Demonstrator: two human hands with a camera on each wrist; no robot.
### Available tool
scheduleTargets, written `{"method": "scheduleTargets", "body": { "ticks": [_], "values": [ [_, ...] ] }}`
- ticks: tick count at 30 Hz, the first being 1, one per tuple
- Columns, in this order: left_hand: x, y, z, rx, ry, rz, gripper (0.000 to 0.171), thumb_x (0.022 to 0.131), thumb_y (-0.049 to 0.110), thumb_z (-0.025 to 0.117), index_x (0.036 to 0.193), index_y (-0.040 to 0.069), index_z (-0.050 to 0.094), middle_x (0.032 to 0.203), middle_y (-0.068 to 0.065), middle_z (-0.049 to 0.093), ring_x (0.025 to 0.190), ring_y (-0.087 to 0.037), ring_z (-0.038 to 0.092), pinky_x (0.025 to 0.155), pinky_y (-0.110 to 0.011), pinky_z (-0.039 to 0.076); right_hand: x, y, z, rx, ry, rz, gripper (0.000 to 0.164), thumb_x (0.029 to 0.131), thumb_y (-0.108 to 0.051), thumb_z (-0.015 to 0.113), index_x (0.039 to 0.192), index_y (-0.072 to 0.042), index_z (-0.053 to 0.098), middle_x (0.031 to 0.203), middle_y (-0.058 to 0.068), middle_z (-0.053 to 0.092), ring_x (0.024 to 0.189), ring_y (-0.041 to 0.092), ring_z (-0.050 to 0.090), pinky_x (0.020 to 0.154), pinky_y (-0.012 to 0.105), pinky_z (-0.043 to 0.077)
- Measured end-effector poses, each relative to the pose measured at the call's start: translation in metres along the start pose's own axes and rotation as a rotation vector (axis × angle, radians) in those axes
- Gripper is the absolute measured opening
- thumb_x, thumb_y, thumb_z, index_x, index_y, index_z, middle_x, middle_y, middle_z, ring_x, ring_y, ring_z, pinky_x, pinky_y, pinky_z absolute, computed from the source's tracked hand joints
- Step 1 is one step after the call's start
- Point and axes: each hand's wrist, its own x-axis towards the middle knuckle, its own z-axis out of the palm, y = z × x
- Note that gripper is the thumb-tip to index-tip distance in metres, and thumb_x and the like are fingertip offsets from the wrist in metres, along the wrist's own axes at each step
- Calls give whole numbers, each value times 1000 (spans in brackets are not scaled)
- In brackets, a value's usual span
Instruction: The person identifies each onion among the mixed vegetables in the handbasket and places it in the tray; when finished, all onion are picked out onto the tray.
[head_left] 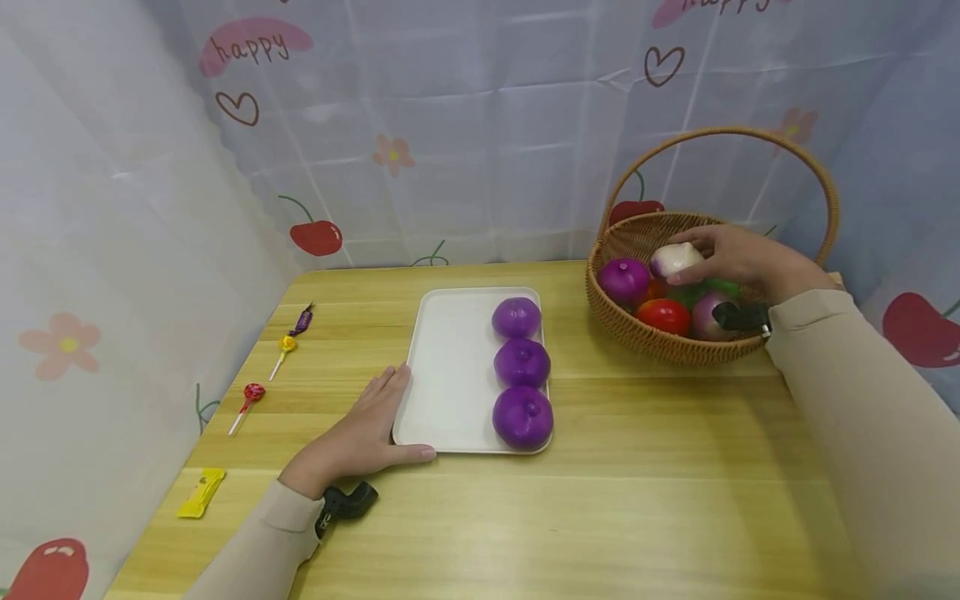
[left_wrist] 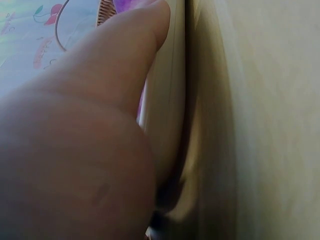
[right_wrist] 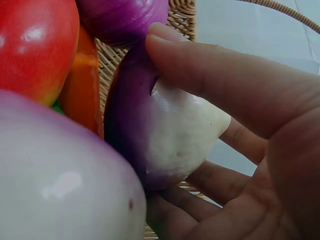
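The left hand lies flat, fingers straight, against the near left corner of the white tray, thumb along its front edge. Three purple onions sit in a row down the tray's right side. Right of the tray stands a wicker basket, where the right hand curls around a white-and-purple turnip. Beside the turnip in the basket lie another purple onion and a red tomato. Left of the tray lie lollipops.

Even, soft, bright light fills the head view, with faint shadows on the pale wooden bench and wide-angle bending at the edges. Both wrist views are blurred close-ups; glare spots shine on the glossy red tomato.
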Motion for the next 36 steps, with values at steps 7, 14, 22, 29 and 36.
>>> {"method": "scheduleTargets", "body": {
  "ticks": [7,14,22,29,36],
  "values": [
    [0,-1,0,6,-1,-1,137,81,84,67,167,-3,6,174,-18,5,159,-35,0,125,-54,6,-5,-10,1,-40,11,-22,85,95,-38,82,160,-3,38,150,28,40,130,45,42,104,61,41],
    [0,-1,-1,-6,9,-3,137,81,84,68,167,-2,5,174,-17,5,159,-35,1,125,-55,7,-7,-27,2,-109,24,-62,87,93,-40,83,162,-8,40,151,28,43,129,42,47,99,58,45],
    [-1,1,-1,-17,1,-5,137,81,83,69,167,-2,6,174,-17,5,159,-35,0,125,-55,6,-9,-31,3,-116,19,-74,86,95,-41,81,162,-6,40,154,30,40,135,46,42,102,62,45],
    [-1,0,-2,-6,3,-5,136,82,83,68,167,-2,5,174,-18,4,158,-36,1,125,-55,8,-13,-41,3,-162,25,-106,89,93,-46,82,163,-10,40,156,28,39,138,47,40,105,65,41],
    [0,0,0,0,-6,-7,137,81,84,68,167,-2,5,174,-19,5,159,-35,0,125,-55,6,-20,-59,10,-183,47,-133,89,92,-48,83,164,-15,42,154,23,46,134,41,47,102,59,45]
  ]
}}
